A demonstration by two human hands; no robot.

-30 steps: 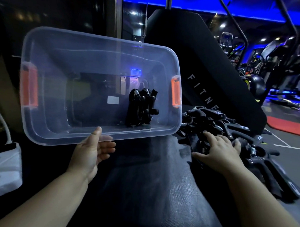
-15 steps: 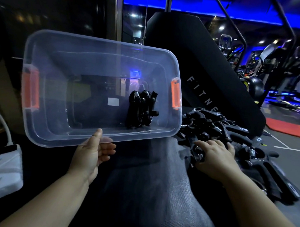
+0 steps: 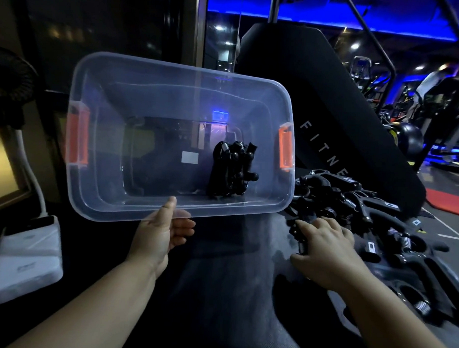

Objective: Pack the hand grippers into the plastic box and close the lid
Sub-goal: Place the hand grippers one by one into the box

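Fingers of my right hand [image 3: 324,250] curl round a hand gripper [image 3: 298,233] from the pile [image 3: 365,204] at the surface's [image 3: 219,290] right edge, while my left hand [image 3: 161,234] pinches the plastic box [image 3: 94,143] by its near rim, tilting its mouth toward me, presumably for easy loading.

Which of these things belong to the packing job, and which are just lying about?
Job: box, held up by left hand; packed grippers inside it; pile beside it; loose gripper, held by right hand.
Lying about: white unit; fan; ball; padded bench.
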